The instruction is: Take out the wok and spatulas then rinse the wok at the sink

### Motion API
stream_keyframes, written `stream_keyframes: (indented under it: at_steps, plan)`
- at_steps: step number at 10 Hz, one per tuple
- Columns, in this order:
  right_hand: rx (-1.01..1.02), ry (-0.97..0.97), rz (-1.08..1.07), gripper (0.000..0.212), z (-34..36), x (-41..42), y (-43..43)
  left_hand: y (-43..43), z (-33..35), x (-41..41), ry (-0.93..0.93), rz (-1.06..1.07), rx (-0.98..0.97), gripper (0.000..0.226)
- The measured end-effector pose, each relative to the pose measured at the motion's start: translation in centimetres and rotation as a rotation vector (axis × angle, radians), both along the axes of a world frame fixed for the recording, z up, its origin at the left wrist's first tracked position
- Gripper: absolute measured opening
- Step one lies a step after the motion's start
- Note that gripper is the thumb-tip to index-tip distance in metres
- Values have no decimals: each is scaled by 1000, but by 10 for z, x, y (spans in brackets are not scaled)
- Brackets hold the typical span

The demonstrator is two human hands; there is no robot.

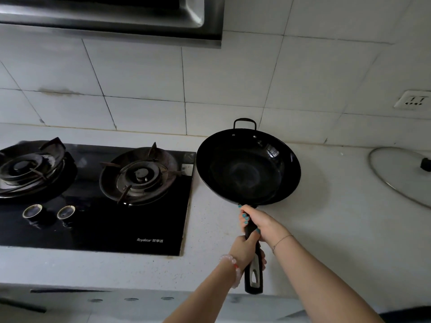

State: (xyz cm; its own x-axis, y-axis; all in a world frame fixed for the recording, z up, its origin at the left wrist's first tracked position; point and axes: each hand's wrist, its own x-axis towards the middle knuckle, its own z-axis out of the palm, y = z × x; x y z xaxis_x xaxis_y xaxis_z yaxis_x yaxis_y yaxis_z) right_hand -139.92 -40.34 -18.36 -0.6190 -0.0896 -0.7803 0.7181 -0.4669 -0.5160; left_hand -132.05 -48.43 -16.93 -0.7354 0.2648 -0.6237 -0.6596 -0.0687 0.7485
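Dim, cool, flat light, no hard shadows: faint soft shadow on counter (326, 229) right of wok (247, 169), small glints on its far inner wall, dull sheen on hob (93, 224), tiles (221, 78) bowing with wide-angle distortion, corners slightly soft.

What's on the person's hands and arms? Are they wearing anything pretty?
Both forearms are bare, with no sleeves in view. The right hand has nails painted teal, and a thin chain bracelet circles that wrist. The left hand has a bead bracelet at its wrist, made of pale pink round beads with a bit of red.
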Motion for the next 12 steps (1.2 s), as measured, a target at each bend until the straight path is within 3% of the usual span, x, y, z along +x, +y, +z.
stream_keyframes:
  at_steps: [5, 7, 9, 10, 11, 12]
  plan:
    - [-121, 57, -80, 12, 6, 16, 7, -15, 8, 14, -45, -133, 91, 15]
    - [31, 128, 50, 26, 11, 39, 21, -20, 2, 24, 8, -230, 60, 15]
    - [247, 230, 169, 26, 14, 56, 31, -26, -2, 26, 52, -302, 48, 13]
    - [309, 256, 160, 27, 14, 62, 32, -27, -6, 26, 50, -304, 56, 23]
    - [415, 251, 185, 25, 19, 66, 34, -29, -4, 30, 41, -328, -25, 32]
    - [690, 357, 163, 30, 30, 63, 43, -40, 1, 27, 226, -399, -366, 38]
